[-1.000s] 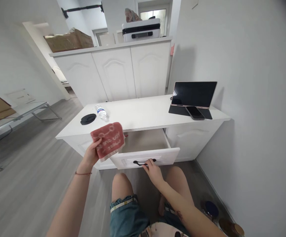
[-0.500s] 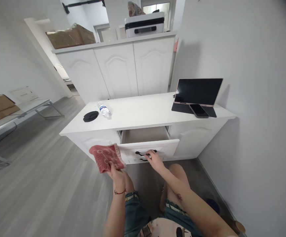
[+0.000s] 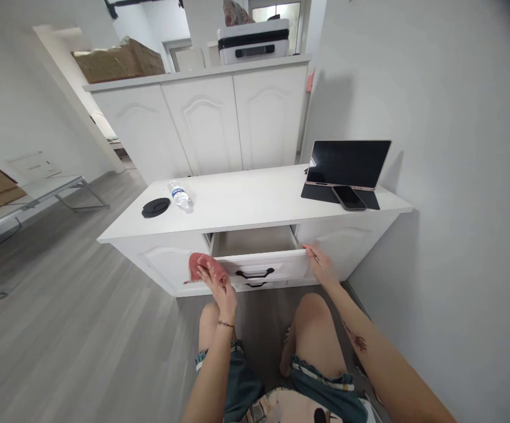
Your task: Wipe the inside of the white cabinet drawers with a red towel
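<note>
My left hand [image 3: 220, 288] is closed on a folded red towel [image 3: 201, 265], holding it against the left end of the drawer front. The white drawer [image 3: 281, 267] is pulled partway out of the cabinet, and the part of its inside that shows is bare. At the drawer front's upper right corner, my right hand [image 3: 324, 267] grips the edge with its fingertips. A black handle [image 3: 255, 274] on the drawer front is untouched, with a second handle [image 3: 255, 285] just below it.
On the white cabinet top [image 3: 241, 202] lie a clear water bottle [image 3: 180, 196] and a flat black round object [image 3: 155, 207]. A tablet [image 3: 348, 164] stands at the right with a phone [image 3: 349, 198] before it. My knees are below the drawer; a wall rises at right.
My right hand has left the drawer handle and moved right to the drawer's corner. My left hand has brought the towel right, onto the drawer's left end, and the towel is now bunched.
</note>
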`<state>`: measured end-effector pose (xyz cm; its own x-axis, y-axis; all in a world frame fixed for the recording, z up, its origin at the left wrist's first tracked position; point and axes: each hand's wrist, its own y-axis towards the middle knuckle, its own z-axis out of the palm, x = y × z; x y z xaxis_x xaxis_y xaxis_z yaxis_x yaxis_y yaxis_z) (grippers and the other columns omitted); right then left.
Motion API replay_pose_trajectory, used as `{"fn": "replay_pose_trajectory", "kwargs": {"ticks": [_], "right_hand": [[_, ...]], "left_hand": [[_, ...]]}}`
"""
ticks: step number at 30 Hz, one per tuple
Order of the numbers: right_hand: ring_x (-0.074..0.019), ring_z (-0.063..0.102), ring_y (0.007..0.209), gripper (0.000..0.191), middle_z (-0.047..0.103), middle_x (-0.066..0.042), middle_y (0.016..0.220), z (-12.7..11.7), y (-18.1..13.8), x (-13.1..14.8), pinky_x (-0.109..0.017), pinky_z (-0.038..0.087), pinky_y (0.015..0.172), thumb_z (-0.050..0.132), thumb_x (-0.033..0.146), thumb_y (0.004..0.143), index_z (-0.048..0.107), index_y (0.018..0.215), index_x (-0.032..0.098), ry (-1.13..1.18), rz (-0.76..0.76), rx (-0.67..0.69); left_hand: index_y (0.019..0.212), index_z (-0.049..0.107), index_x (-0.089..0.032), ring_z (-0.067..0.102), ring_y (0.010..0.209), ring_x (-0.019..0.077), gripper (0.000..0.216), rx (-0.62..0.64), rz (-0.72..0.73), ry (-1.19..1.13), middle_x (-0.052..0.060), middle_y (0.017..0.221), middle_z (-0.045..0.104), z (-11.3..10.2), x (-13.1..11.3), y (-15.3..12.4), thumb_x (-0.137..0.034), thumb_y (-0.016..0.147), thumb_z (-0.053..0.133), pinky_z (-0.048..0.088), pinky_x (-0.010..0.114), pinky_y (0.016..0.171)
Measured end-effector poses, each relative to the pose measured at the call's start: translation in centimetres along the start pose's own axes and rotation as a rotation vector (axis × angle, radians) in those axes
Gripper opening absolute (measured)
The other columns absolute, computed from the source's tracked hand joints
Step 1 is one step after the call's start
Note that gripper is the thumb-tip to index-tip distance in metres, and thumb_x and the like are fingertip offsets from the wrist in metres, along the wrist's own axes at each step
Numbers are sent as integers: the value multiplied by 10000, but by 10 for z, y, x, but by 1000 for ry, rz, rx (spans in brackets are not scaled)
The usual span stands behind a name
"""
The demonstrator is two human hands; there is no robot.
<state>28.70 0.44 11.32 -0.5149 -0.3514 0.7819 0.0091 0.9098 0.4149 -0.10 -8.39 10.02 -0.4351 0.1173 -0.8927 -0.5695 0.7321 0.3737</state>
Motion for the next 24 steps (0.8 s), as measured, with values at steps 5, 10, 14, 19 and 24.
{"fn": "replay_pose_trajectory", "kwargs": {"ticks": [5, 10, 14, 19, 24], "right_hand": [[-245, 599, 1022, 486, 687, -85, 1100, -4, 4, 2, -391, 441, 911, 376, 544, 882, 654, 1099, 211, 76, 185, 77], [-255, 602, 936, 491, 697, -93, 1001, -3, 6, 2, -369, 452, 829, 376, 573, 853, 658, 1003, 200, 70, 235, 56], [-250, 601, 906, 514, 695, -81, 952, -2, 7, 1, -362, 449, 819, 362, 603, 849, 665, 951, 200, 86, 259, 48], [-251, 604, 950, 556, 697, -79, 1001, -1, 8, -5, -389, 458, 883, 416, 666, 813, 685, 968, 205, 244, 306, 55], [-239, 645, 953, 644, 717, -88, 996, -5, 10, -2, -390, 488, 907, 409, 742, 782, 719, 937, 200, 486, 366, 86]], "left_hand": [[1511, 170, -208, -193, 1419, 336, 689, -5, 57, 301, 100, 1600, -98, 37, 6, 0, -315, 886, 440, 28, 623, 1126], [1509, 184, -190, -185, 1410, 383, 683, 164, 146, 429, 129, 1592, -102, 66, 2, -20, -272, 885, 449, 78, 672, 1102], [1490, 263, -196, -162, 1402, 425, 658, 280, 241, 568, 120, 1597, -51, 88, -17, -35, -232, 868, 473, 37, 710, 1078], [1495, 243, -225, -63, 1412, 459, 706, 454, 372, 623, 130, 1595, 13, 111, -42, -49, -235, 846, 519, 79, 706, 1082], [1493, 240, -280, 92, 1412, 466, 709, 615, 503, 628, 121, 1588, 138, 135, -49, -64, -241, 843, 521, 135, 722, 1062]]}}
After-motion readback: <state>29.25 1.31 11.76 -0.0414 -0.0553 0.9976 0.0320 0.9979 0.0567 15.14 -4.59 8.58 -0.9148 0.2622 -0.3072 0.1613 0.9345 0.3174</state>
